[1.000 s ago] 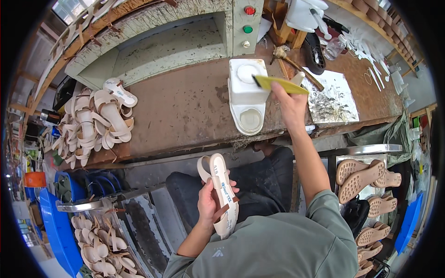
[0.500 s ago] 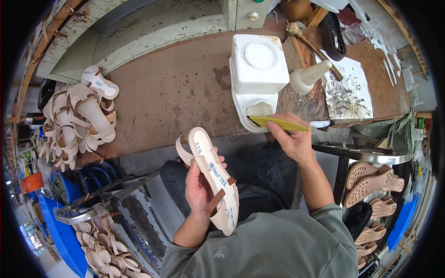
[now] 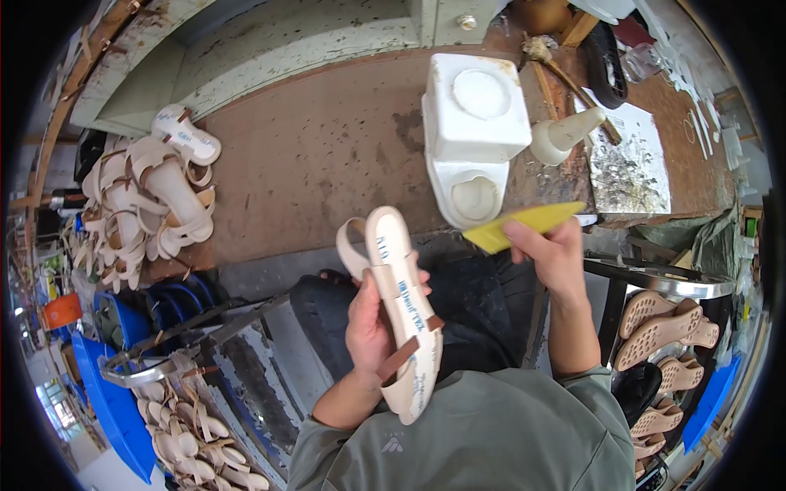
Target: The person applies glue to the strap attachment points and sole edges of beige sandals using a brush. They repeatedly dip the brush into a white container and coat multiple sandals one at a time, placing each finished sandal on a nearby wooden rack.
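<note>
My left hand [image 3: 367, 329] is wrapped round a beige sandal [image 3: 401, 286] with brown strap pieces, its insole facing up and its toe toward me. In my right hand [image 3: 555, 255] is a flat yellow glue spreader [image 3: 506, 231], pinched between thumb and fingers. The spreader is just in front of a white glue dispenser [image 3: 479, 123], whose round cup [image 3: 476, 197] faces me. A gap separates the spreader from the sandal. Whether the spreader's edge carries glue, I cannot tell.
On the brown workbench [image 3: 311, 147], a sandal heap [image 3: 172, 180] lies left. A white squeeze bottle [image 3: 565, 135] and stained paper [image 3: 630, 159] are right of the dispenser. More sandals [image 3: 192, 434] fill a lower-left rack; perforated soles [image 3: 659, 340] are stacked at right.
My right hand has drawn the spreader out of the dispenser's cup, toward me and to the right. My left hand still holds the sandal, and the whole view has shifted slightly.
</note>
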The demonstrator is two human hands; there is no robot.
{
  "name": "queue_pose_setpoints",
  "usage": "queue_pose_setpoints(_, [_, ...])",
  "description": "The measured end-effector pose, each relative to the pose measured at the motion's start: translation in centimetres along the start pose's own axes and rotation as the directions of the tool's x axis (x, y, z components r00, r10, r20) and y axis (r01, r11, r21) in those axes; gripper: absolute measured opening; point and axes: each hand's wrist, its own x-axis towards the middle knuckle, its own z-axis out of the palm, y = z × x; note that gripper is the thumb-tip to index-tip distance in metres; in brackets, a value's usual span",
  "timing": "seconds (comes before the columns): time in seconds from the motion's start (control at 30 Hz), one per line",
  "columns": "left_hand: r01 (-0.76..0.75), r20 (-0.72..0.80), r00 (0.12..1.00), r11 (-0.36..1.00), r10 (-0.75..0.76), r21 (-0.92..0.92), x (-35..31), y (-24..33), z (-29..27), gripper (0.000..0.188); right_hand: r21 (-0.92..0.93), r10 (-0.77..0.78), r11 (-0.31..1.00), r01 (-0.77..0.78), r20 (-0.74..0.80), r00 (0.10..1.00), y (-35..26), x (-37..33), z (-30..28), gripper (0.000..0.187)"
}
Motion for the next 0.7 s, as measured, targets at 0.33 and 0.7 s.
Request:
queue_pose_setpoints(0.33, [0.162,0.114,0.981,0.984,-0.154,-0.070,-3.9,2.0,4.4,0.055,0.110,-0.471,0.878,0.465,0.042,0.881,-4.3,-4.7,4.3,0.015])
queue_pose_setpoints(0.7, [0.191,0.301,0.938,0.981,-0.172,-0.034,-6.0,1.7,3.8,0.061,0.124,-0.742,0.669,0.733,0.165,0.650,-5.1,-6.3,3.7,0.017])
